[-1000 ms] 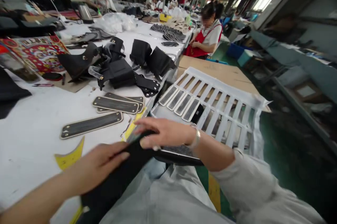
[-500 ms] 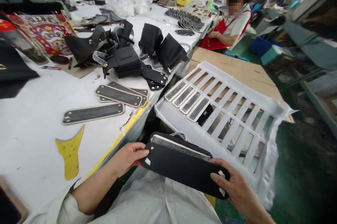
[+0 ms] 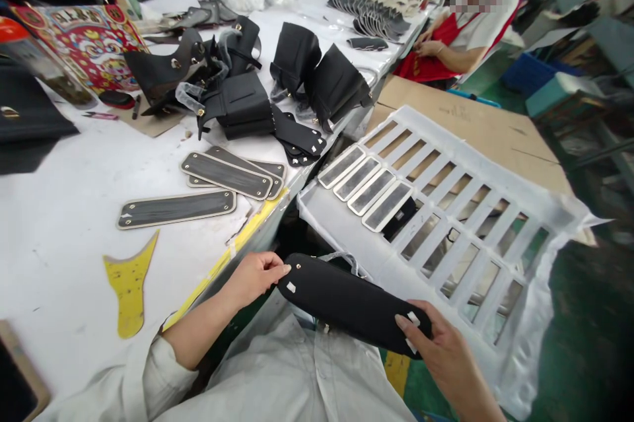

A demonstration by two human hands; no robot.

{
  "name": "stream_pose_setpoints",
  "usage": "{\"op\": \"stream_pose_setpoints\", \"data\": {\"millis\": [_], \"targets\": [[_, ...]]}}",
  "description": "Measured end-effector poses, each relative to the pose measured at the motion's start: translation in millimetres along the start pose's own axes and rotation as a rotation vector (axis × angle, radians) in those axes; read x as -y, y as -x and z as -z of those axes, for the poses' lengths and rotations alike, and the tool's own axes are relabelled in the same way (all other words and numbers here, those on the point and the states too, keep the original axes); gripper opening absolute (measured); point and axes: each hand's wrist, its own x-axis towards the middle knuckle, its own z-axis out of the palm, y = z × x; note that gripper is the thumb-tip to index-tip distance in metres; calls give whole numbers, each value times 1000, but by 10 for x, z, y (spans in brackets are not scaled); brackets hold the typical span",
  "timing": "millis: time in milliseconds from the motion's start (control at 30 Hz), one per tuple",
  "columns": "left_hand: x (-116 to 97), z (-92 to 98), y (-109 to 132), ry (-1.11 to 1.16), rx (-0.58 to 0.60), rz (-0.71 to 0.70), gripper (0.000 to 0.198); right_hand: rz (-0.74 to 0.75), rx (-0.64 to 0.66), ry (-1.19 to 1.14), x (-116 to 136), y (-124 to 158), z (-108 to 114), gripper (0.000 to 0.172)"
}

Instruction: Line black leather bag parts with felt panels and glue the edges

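A long black rounded panel [image 3: 349, 300] with small white tabs lies across my lap, above the grey clothing. My left hand [image 3: 260, 277] pinches its left end near a metal rivet. Around its right end my right hand [image 3: 433, 336] is closed, the thumb on top by the white tabs. Behind the panel a clear-wrapped strap [image 3: 344, 257] sticks out. On the white table, several grey strips with pale edges [image 3: 177, 209] lie left of the panel, near a yellow template [image 3: 129, 283].
A white slotted rack [image 3: 460, 224] holding several grey strips stands at the right, on cardboard [image 3: 495, 121]. Black bag pieces [image 3: 242, 105] are piled on the table [image 3: 59, 230]. A person in a red apron [image 3: 446, 52] sits beyond the rack.
The black panel has turned over the white-edged inner piece, which is now covered. Both hands have shifted slightly with it. The surroundings have shifted in view.
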Motion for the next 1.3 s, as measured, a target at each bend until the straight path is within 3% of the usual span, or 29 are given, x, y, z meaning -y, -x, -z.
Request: {"op": "stream_pose_setpoints", "data": {"millis": [167, 900, 1067, 1300], "targets": [[-1, 15, -65, -140, -67, -66, 33, 5, -7, 54, -1, -36, -17, 37], [-97, 54, -104, -228, 41, 30, 29, 15, 23, 262, -104, -63, 72, 36], [-134, 56, -111, -326, 41, -14, 29, 59, 19, 308, -45, -79, 63, 33], [-143, 50, -88, -451, 44, 23, 35, 41, -115, 194, 3, 78, 167, 28]]}}
